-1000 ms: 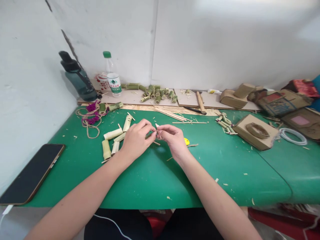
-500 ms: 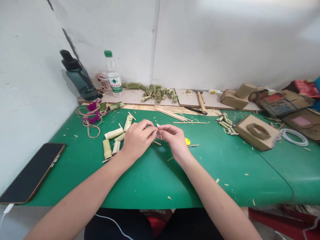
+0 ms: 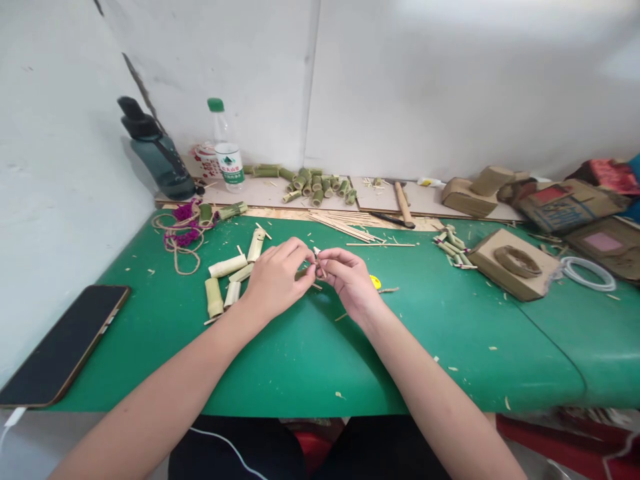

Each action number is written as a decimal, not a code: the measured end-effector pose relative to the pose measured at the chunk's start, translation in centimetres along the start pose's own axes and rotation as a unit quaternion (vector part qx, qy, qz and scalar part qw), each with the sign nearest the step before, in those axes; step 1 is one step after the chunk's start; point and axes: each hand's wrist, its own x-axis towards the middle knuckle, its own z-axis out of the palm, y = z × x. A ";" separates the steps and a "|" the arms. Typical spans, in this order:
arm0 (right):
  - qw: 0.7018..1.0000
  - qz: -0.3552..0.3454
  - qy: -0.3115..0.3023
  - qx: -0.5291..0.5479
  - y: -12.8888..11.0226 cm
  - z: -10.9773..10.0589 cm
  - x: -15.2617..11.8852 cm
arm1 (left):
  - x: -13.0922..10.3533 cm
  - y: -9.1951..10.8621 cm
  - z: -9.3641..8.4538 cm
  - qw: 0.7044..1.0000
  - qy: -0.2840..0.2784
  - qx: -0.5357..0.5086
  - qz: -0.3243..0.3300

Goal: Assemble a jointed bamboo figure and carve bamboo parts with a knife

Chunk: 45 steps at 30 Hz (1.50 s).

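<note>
My left hand [image 3: 280,275] and my right hand [image 3: 349,275] meet above the green work surface, fingertips pinched close together. Between them shows a small piece with a pale tip [image 3: 317,251] and a thin brownish strand; the fingers cover most of it, so its kind is unclear. Beside the left hand lie several short cut bamboo pieces [image 3: 227,266], some with thin sticks in them. A yellow object [image 3: 375,283], partly hidden, sits just right of my right hand, with a short bit of twine [image 3: 389,291] next to it.
Thin wooden sticks [image 3: 345,229], a hammer [image 3: 403,203] and green bamboo sections [image 3: 317,187] lie toward the back. Bottles [image 3: 230,163] stand at the left, above purple yarn and twine [image 3: 184,235]. A phone [image 3: 65,343] rests front left; a cardboard block [image 3: 515,263] lies right.
The fingertips have shifted slightly around the small piece, and a bit more of the strand shows below the right fingers. Everything else stays in place.
</note>
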 end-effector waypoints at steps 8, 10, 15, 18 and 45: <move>0.998 -0.016 0.020 -0.056 0.1 0.3 0.0 | 0.0 0.4 0.2 0.999 -0.039 0.008 0.002; 0.996 -0.033 0.030 -0.075 0.2 0.3 0.1 | 0.0 0.4 0.1 0.999 -0.030 -0.035 -0.013; 0.993 -0.056 0.036 -0.095 0.3 0.2 0.3 | -0.1 0.1 0.0 0.982 -0.010 -0.179 -0.056; 0.990 -0.067 0.048 -0.118 0.2 0.2 0.3 | -0.2 -0.1 0.3 0.963 0.003 -0.254 -0.091; 0.979 -0.101 0.051 -0.172 0.2 -0.4 0.6 | 0.9 0.0 -1.3 0.771 -0.018 -0.603 -0.205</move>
